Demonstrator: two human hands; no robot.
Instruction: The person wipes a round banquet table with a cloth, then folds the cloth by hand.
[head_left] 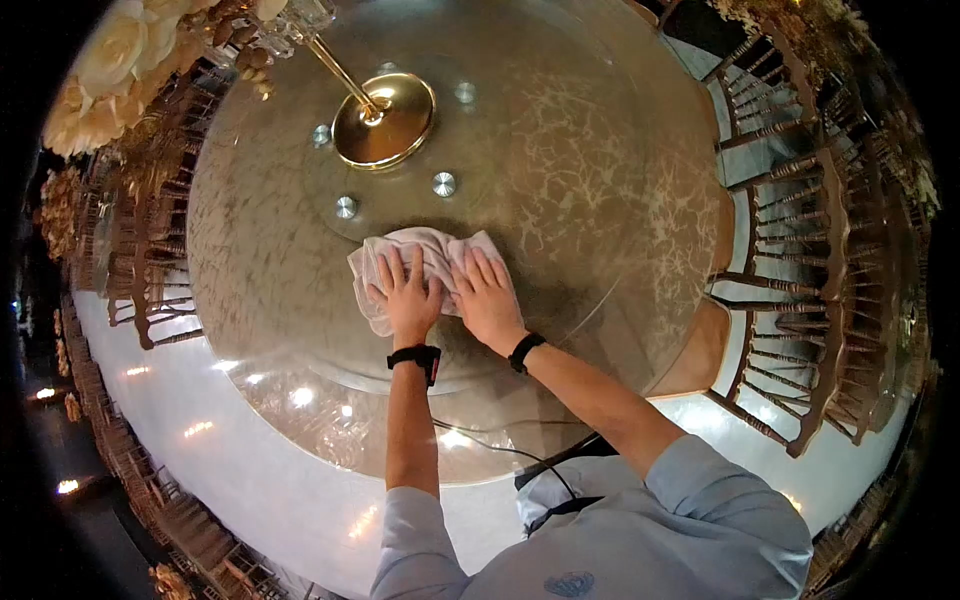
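At the far left, cream roses (pixel 115 50) loom above the round, marbled worktop (pixel 260 230); next, a gold pedestal base (pixel 405 128) stands among clear round studs (pixel 346 207). Neighbours this close call, I judge, for short strokes that stay off base and studs, level weight through both palms, and the fabric spread out rather than bunched. The pale pink cloth (pixel 438 252) lies rumpled on the worktop, on the person's side of those studs, under both hands. The left hand (pixel 408 300) lies flat on it, fingers fanned wide; the right hand (pixel 487 303), just beside it, is flat too, fingers closer together, neither one gripping. Farther right, brown spindle-back chairs (pixel 833 230) line the edge.
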